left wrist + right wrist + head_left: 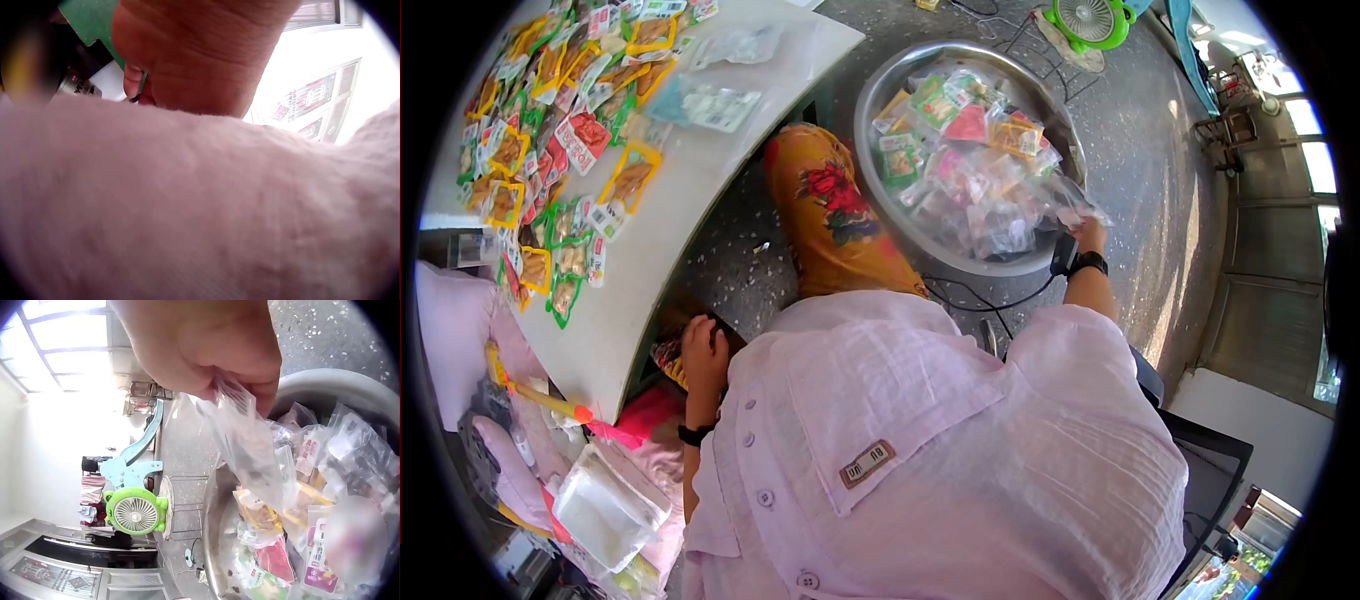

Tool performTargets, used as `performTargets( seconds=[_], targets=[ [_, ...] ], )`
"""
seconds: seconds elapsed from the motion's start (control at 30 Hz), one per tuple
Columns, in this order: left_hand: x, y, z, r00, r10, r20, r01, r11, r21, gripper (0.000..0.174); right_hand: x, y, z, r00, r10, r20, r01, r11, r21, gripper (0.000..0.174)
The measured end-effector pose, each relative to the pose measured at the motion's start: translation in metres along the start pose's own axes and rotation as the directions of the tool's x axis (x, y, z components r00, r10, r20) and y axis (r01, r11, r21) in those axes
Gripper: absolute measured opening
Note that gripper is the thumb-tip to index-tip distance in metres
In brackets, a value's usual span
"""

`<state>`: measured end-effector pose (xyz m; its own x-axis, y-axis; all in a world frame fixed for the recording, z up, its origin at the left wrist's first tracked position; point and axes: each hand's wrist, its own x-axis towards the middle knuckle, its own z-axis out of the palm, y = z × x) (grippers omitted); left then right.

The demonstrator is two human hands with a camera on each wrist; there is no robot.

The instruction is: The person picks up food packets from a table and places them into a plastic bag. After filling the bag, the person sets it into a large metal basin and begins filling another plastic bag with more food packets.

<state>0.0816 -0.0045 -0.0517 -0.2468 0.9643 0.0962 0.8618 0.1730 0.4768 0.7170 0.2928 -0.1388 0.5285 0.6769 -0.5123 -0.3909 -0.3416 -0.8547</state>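
My right hand (1090, 234) is at the near right rim of a wide metal basin (870, 190). In the right wrist view its fingers (265, 394) pinch the gathered end of a clear plastic bag (247, 447), which hangs down over the basin's contents. Several small sealed food packets (965, 123) and more clear bags (1000, 222) fill the basin. My left hand (704, 355) lies idle beside my lap near the table edge, its fingers loosely bent and nothing in them. The left wrist view shows mostly a pale sleeve (156, 200) and part of that hand (194, 56).
At the left, a pale table (700, 190) bears a heap of colourful food packets (550, 150) and some clear packets (720, 105). A green fan (1090, 20) stands beyond the basin. Black cables (970, 308) run on the floor near the basin's base.
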Motion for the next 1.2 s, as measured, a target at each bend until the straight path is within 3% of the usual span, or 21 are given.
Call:
performTargets(
  seconds=[0.03,0.13,0.17,0.23,0.3,0.43,0.47,0.53,0.57,0.6,0.63,0.73,0.83,0.9,0.93,1.03,1.1,1.2],
  targets=[
    [0.0,0.0,0.001,1.0,0.002,-0.004,-0.002,1.0,0.002,0.02,-0.004,-0.001,0.0,1.0,0.008,-0.017,-0.008,1.0,-0.006,0.023],
    [0.0,0.0,0.001,1.0,-0.003,-0.015,0.003,1.0,0.002,0.02,-0.031,0.026,-0.005,0.976,-0.038,0.213,0.122,0.91,-0.396,0.024],
    [-0.001,-0.001,0.001,1.0,-0.009,-0.02,0.009,1.0,-0.004,0.02,0.0,0.054,-0.022,0.943,-0.046,0.33,0.282,0.639,-0.716,0.024],
    [-0.003,-0.003,0.001,0.999,-0.014,-0.032,0.014,1.0,-0.006,0.02,-0.007,0.068,-0.003,0.996,0.073,0.048,-0.048,0.918,-0.393,0.022],
    [-0.006,-0.005,0.001,0.999,-0.012,-0.049,0.012,1.0,0.002,0.02,0.0,0.077,0.008,0.979,0.041,0.199,0.071,0.85,-0.522,0.018],
    [-0.015,-0.011,-0.002,0.991,-0.03,-0.132,0.03,1.0,-0.002,0.02,-0.02,0.05,0.075,0.906,0.213,0.365,0.102,0.727,-0.679,0.013],
    [-0.015,-0.009,-0.005,0.986,-0.053,-0.155,0.054,0.999,-0.001,0.02,-0.051,0.04,0.106,0.927,0.142,0.346,0.101,0.795,-0.598,0.012],
    [-0.02,-0.01,-0.013,0.971,-0.108,-0.214,0.109,0.994,-0.007,0.017,-0.031,0.048,0.148,0.924,0.118,0.363,0.123,0.809,-0.575,0.01],
    [-0.021,-0.009,-0.019,0.957,-0.124,-0.263,0.124,0.992,-0.014,0.017,-0.077,0.034,0.182,0.875,0.08,0.478,0.243,0.78,-0.576,0.011],
    [-0.023,-0.008,-0.026,0.94,-0.142,-0.311,0.142,0.99,-0.02,0.018,-0.069,0.038,0.202,0.769,0.057,0.636,0.401,0.732,-0.551,0.01],
    [-0.025,-0.009,-0.033,0.92,-0.16,-0.358,0.162,0.986,-0.025,0.018,-0.113,0.03,0.232,0.74,-0.025,0.672,0.483,0.715,-0.506,0.014],
    [-0.038,-0.023,-0.059,0.813,-0.128,-0.567,0.161,0.987,0.008,0.018,-0.189,0.023,0.293,0.622,-0.029,0.782,0.597,0.663,-0.45,0.024],
    [-0.06,-0.033,-0.097,0.686,-0.146,-0.713,0.341,0.93,0.137,0.019,-0.238,0.043,0.331,0.464,-0.147,0.874,0.683,0.687,-0.247,0.024],
    [-0.084,-0.046,-0.12,0.616,-0.169,-0.769,0.474,0.86,0.191,0.022,-0.24,0.062,0.351,0.287,-0.215,0.934,0.784,0.612,-0.101,0.022],
    [-0.097,-0.054,-0.13,0.579,-0.204,-0.789,0.58,0.784,0.222,0.025,-0.249,0.068,0.358,0.228,-0.212,0.95,0.772,0.634,-0.044,0.021],
    [-0.136,-0.08,-0.162,0.457,-0.125,-0.881,0.733,0.614,0.293,0.028,-0.268,0.08,0.366,0.198,-0.227,0.954,0.788,0.616,-0.017,0.018],
    [-0.166,-0.1,-0.173,0.392,-0.213,-0.895,0.855,0.443,0.269,0.033,-0.277,0.082,0.367,0.158,-0.23,0.96,0.79,0.612,0.017,0.017],
    [-0.204,-0.125,-0.184,0.244,-0.46,-0.853,0.966,0.197,0.17,0.042,-0.283,0.084,0.368,0.136,-0.242,0.961,0.796,0.604,0.039,0.016]
  ],
)
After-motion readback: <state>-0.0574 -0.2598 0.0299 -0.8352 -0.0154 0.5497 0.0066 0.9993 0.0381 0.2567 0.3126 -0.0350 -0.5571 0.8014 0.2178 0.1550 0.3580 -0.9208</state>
